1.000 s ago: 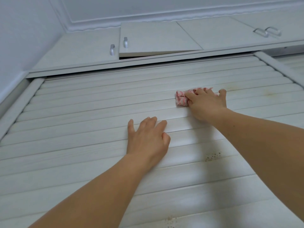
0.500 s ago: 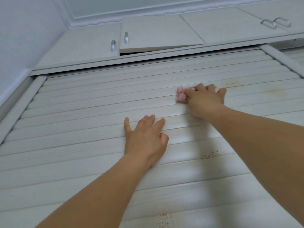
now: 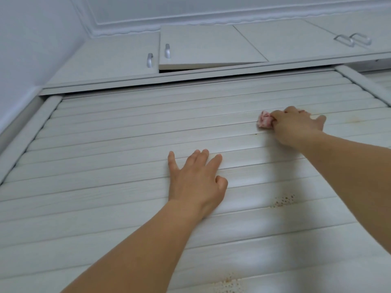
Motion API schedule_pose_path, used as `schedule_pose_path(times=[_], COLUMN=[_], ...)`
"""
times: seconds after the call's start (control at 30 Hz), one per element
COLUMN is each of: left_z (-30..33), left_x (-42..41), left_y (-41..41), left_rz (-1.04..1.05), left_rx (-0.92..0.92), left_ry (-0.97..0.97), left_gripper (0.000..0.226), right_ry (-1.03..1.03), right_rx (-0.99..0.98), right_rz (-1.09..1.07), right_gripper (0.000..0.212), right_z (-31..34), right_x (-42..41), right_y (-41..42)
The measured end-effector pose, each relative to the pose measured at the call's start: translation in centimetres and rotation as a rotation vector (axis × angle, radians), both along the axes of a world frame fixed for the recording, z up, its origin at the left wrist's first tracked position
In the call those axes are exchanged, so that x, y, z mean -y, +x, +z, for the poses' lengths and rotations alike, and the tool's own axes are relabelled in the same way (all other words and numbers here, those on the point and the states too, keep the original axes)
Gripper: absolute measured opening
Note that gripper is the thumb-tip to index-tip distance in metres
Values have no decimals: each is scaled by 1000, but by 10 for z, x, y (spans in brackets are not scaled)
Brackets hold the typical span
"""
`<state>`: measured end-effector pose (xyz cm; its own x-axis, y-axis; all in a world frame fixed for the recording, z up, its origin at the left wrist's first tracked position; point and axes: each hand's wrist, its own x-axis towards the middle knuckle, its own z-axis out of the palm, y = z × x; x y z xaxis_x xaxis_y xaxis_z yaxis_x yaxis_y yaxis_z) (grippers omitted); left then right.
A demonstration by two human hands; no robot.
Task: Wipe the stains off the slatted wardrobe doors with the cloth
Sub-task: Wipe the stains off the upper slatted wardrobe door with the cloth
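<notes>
Our left hand (image 3: 195,180): fingers straight, flat on the slatted door (image 3: 105,166), holding nothing. Our right hand (image 3: 296,125): curled round the pink cloth (image 3: 264,120), pressing it to an upper slat. Brown speckled stains (image 3: 282,200) lie below it; more (image 3: 230,284) at the bottom edge.

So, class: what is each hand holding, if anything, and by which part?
The right hand grips the bunched pink cloth by its right end; the left end sticks out. The left hand holds nothing, lying flat on the slats.
</notes>
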<state>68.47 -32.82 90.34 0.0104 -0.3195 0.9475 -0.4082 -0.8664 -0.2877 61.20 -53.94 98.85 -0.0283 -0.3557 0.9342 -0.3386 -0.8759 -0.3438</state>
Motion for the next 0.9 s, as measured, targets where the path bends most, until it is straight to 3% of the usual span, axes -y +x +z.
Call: schedule_pose_path(times=[0.1,0.37,0.5,0.9], left_z=[0,1,-1,-3], left_x=[1,1,3,25], left_y=[1,4,2,-6], left_rz=[-12,-15,20,43], left_rx=[1,34,54,72], left_ry=[2,-8,-27,-194], left_gripper=[52,52,50,49], right_ry=[-33,-409,-519,-334], right_rx=[20,48,46,54], right_rz=[-46,-25,9,-32], right_gripper=[40,37,40,45], right_z=[0,3,2,-8], right_x=[-13,-93,-81,8], right_y=[6,35,38,7])
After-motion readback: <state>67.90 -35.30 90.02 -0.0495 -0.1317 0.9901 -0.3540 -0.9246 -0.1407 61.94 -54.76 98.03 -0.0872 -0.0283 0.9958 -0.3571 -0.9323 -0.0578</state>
